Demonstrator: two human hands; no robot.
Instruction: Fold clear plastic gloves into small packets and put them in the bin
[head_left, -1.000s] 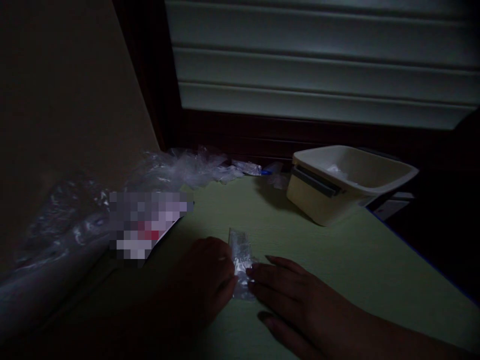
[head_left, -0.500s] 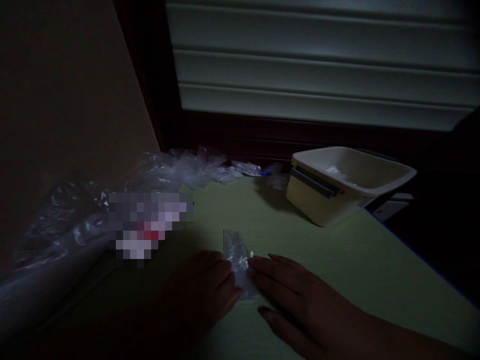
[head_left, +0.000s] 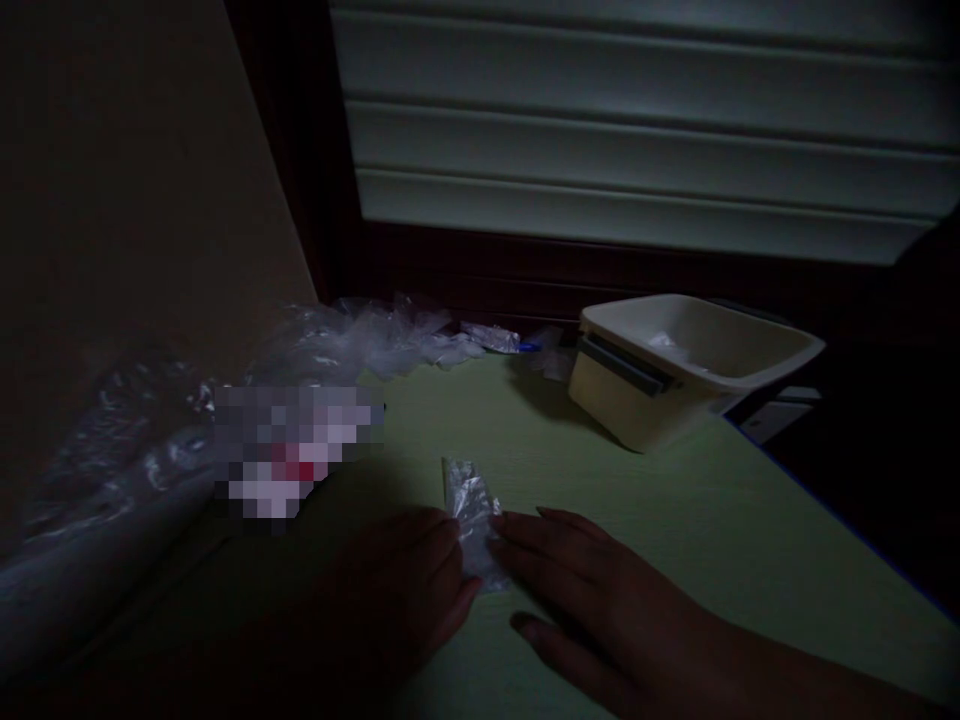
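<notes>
A small clear plastic bag [head_left: 474, 530] lies creased on the green tabletop, between my two hands. On its left edge rests my left hand [head_left: 409, 585], fingers curled in and pressed together with the bag's edge at them; the hand is in deep shadow. My right hand [head_left: 592, 590] lies low over the table with its fingers stretched out. Its fingertips touch the bag's right side, and the thumb stays apart from it.
A cream plastic bin [head_left: 637, 410] with grey handles stands at the back right, something clear inside. Clear plastic bags [head_left: 375, 335] are heaped along the back left. A pixelated item [head_left: 292, 445] lies left of my hands. The green table [head_left: 750, 540] has a blue right edge.
Both hands stay at the bag with almost no movement. The bag's creases and shine have shifted slightly, and the whole view has moved a little.
</notes>
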